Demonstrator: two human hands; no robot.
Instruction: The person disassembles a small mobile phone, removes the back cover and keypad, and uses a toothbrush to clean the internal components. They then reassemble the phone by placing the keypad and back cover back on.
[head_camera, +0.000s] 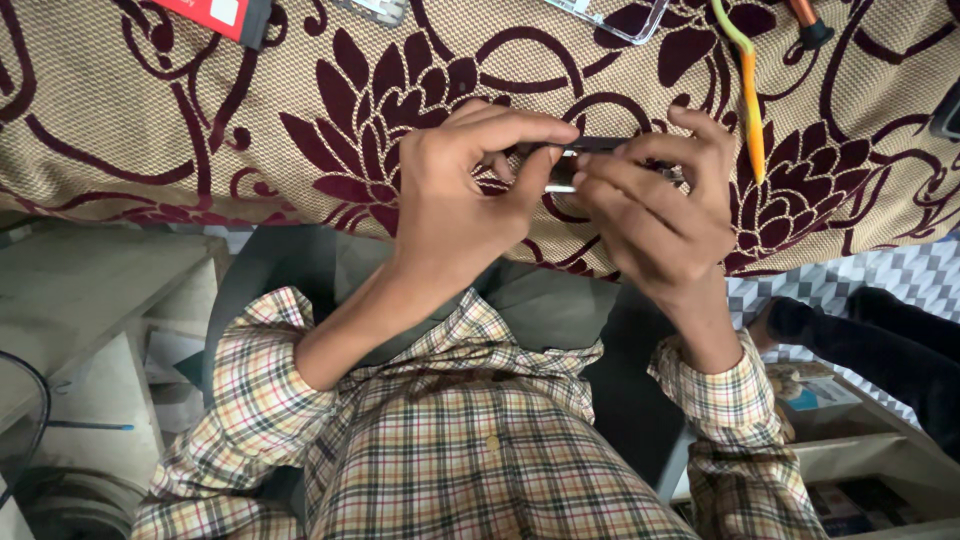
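Slim dark device (590, 147) pinched between both hands (455, 195) (655, 205) over patterned cloth (150, 120).

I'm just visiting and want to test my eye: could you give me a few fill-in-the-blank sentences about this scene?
1. Both hands, the left hand and the right hand, pinch one thin dark ____ between them.
2. The cloth under them is beige with dark red ____.
3. The shirt has a ____ pattern.
4. An orange and green tool lies to the ____ of the hands.

Missing words: phone; flowers; checked; right
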